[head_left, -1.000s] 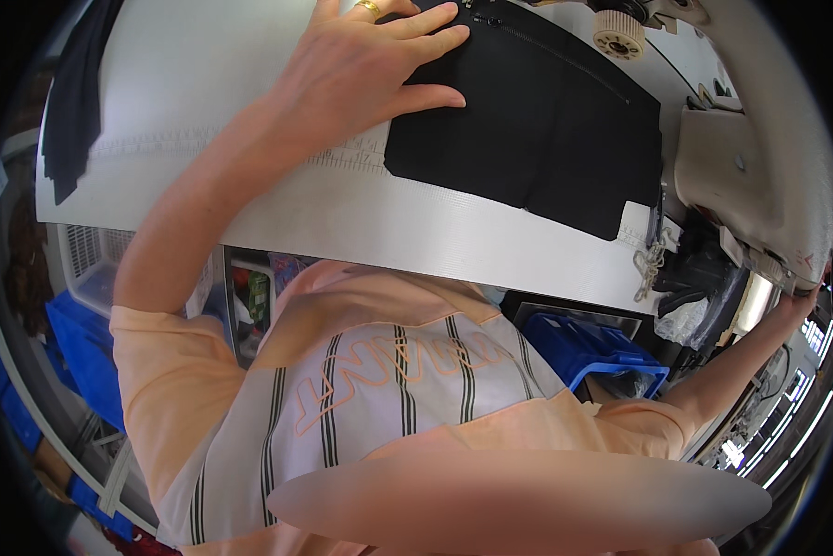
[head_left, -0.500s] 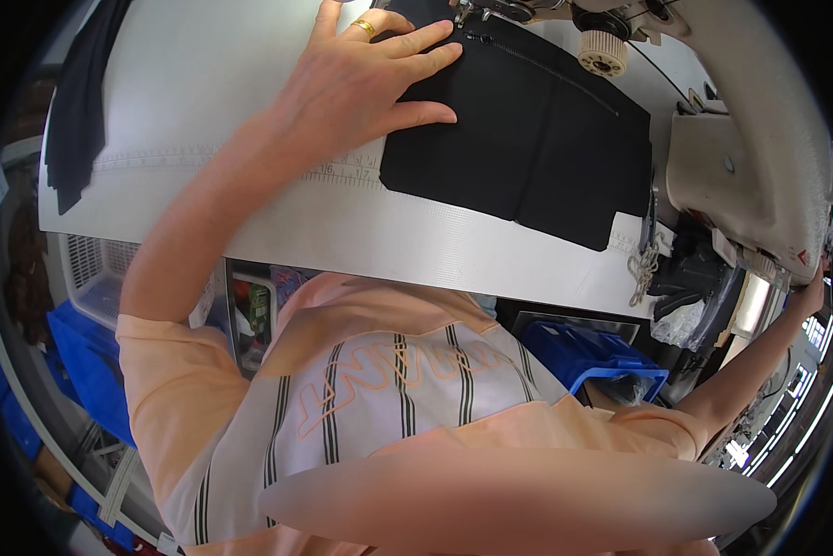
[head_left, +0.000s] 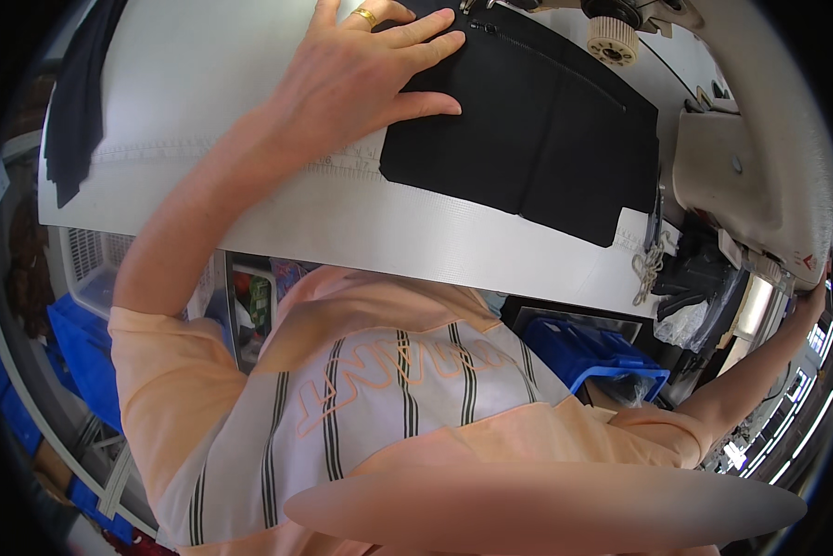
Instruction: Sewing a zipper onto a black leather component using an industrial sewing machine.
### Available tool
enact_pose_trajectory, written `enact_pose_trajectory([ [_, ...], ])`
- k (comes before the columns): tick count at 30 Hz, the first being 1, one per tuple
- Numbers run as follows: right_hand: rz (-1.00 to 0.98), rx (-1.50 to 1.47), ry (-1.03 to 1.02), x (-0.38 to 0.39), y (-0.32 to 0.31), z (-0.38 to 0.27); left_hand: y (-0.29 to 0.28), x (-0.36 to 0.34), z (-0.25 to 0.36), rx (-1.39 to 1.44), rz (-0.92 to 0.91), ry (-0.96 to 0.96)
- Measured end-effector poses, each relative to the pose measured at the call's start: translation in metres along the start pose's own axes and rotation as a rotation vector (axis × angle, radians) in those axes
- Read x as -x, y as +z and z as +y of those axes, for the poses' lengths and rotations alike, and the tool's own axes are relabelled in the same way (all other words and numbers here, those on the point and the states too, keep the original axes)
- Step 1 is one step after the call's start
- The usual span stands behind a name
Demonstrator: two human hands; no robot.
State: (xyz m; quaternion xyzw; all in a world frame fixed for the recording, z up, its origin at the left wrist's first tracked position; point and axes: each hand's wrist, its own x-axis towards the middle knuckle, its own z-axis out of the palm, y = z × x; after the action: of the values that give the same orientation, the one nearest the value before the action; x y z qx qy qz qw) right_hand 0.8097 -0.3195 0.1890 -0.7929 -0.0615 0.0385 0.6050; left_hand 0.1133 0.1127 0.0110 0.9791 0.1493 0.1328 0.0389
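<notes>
My left hand [head_left: 370, 69] lies spread on the left part of a black fabric piece [head_left: 490, 139], fingers apart and a ring on one of them. A zipper [head_left: 551, 63] runs across the upper part of this piece, its pull close to my fingertips. Just beyond the pull is the needle area of a sewing machine [head_left: 745, 56], partly cut off by the top edge. At the far right my right hand [head_left: 810, 298] reaches the end of the machine, where its fingers are hidden behind the housing.
Dark fabric strips [head_left: 82, 102] hang over the left of the white table [head_left: 342, 222], which has a printed ruler scale. Thread snips with a cord [head_left: 650, 264] lie by the right edge. A blue bin [head_left: 588, 352] and a white basket [head_left: 92, 269] stand below the table.
The view has shifted slightly, so the fabric and machine sit a little higher and further right. My left hand keeps nearly the same place on the fabric. The right arm stays by the machine's end.
</notes>
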Motion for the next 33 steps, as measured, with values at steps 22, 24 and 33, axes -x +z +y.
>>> enact_pose_trajectory([
  [22, -0.039, 0.185, -0.156, -0.007, -0.011, -0.029, 0.002, 0.001, -0.005, 0.008, 0.040, 0.031],
  [24, -0.140, 0.296, -0.170, -0.026, -0.021, -0.049, 0.003, 0.005, -0.007, -0.009, 0.063, 0.045],
  [33, -0.012, 0.323, -0.206, -0.032, -0.014, -0.034, 0.008, 0.006, -0.010, -0.069, 0.129, 0.058],
])
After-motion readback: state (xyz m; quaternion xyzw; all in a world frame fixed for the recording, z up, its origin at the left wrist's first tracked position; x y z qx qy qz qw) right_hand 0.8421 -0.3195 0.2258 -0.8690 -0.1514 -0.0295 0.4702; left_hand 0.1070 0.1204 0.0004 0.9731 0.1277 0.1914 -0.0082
